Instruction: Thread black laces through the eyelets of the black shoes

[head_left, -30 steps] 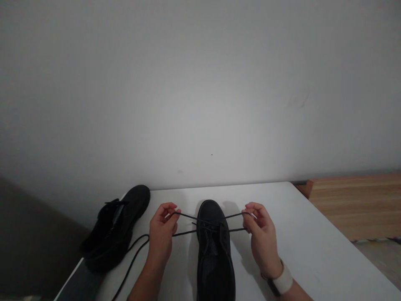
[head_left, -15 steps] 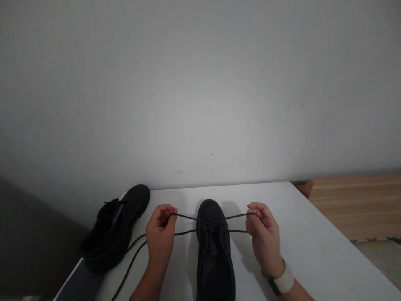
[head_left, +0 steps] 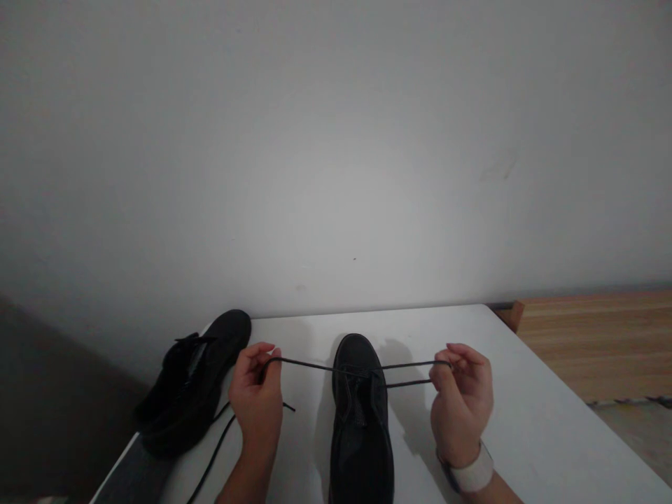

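A black lace-up shoe (head_left: 360, 448) rests on the white table, its toe toward the wall. Left of it, my left hand (head_left: 257, 392) pinches a black shoelace (head_left: 307, 364) between thumb and fingertips, and that strand runs taut to the shoe's upper eyelets. A loose lace end (head_left: 290, 407) pokes out beside my left wrist. On the other side, my right hand (head_left: 462, 402) is closed on the lace too, with two nearly parallel strands stretching from it to the shoe. A watch with a pale band (head_left: 473, 472) circles my right wrist.
Another black shoe (head_left: 194, 381) sits at the table's left edge, with a loose lace trailing from beside it toward the front. Behind the white table (head_left: 525, 413) rises a grey wall (head_left: 336, 175). A wooden surface (head_left: 598, 343) lies beyond the right edge.
My hands have moved farther apart, the right one more clearly to the right. The lower strand between my left hand and the shoe is gone; a loose end shows there instead.
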`<state>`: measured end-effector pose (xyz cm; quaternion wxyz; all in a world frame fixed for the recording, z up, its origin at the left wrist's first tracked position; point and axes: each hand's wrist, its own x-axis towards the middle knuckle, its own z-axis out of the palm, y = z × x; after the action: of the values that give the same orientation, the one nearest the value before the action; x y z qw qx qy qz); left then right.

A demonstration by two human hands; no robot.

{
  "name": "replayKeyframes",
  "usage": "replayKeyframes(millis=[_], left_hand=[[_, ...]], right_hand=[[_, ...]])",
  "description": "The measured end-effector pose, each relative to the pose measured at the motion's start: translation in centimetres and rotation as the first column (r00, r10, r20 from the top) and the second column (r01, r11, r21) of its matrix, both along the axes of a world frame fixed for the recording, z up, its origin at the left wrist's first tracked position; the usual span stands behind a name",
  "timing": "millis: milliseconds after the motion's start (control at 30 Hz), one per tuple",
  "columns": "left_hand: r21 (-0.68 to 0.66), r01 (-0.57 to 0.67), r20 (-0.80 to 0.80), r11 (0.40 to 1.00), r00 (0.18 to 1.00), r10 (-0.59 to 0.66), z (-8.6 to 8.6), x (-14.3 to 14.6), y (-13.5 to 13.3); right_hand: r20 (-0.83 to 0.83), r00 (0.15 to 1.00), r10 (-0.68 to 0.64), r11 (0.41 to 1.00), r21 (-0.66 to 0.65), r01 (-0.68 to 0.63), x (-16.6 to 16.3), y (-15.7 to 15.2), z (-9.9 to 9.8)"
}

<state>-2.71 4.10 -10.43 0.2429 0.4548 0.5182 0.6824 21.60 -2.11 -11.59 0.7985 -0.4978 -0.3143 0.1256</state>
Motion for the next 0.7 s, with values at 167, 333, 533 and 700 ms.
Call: replayKeyframes(millis=[167, 333, 533, 700], left_hand=[[0.019, -0.015, -0.030, 1.000, 0.999, 0.015, 0.4, 0.2, -0.3], [0.052, -0.034, -0.004, 0.998, 0.999, 0.034, 0.6, 0.3, -0.6], [0.114, 0.075, 0.069, 0.991, 0.994, -0.084, 0.0, 0.1, -0.7], [0.211, 0.455, 0.167, 0.865, 0.855, -0.490, 0.3, 0.3, -0.7]], right_hand=[[0.023, 0.999, -0.032, 0.999, 0.025, 0.031, -0.5, -0.1, 0.4], [-0.078, 0.996, -0.034, 0.999, -0.007, 0.034, -0.1, 0.1, 1.3], [-0.037, 0.986, 0.164, 0.969, -0.179, -0.168, 1.3, 0.8, 0.9], [0.079, 0.904, 0.421, 0.888, -0.238, -0.393, 0.8, 0.7, 0.3]])
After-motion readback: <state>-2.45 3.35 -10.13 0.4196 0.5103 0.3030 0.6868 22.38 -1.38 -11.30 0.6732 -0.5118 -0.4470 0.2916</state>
